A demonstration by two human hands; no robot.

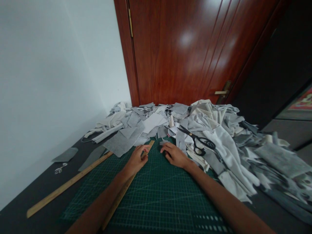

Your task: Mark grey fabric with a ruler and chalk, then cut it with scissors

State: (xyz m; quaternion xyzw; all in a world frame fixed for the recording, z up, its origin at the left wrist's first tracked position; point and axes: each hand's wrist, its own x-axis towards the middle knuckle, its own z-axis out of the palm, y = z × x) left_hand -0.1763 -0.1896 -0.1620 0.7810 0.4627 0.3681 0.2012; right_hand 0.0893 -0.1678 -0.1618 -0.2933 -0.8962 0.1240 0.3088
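Observation:
My left hand (136, 158) rests on a wooden ruler (146, 150) that lies lengthwise on the green cutting mat (158, 191); its fingers press the ruler's far end. My right hand (173, 154) lies flat on the mat a little to the right, fingertips near a small grey fabric scrap (163, 142) at the mat's far edge. Black scissors (198, 140) lie shut on the fabric pile just right of my right hand.
A large heap of grey and white fabric pieces (219, 136) covers the far and right side of the dark table. A second long wooden ruler (68, 185) lies diagonally at left. A red-brown door (185, 52) stands behind, a white wall on the left.

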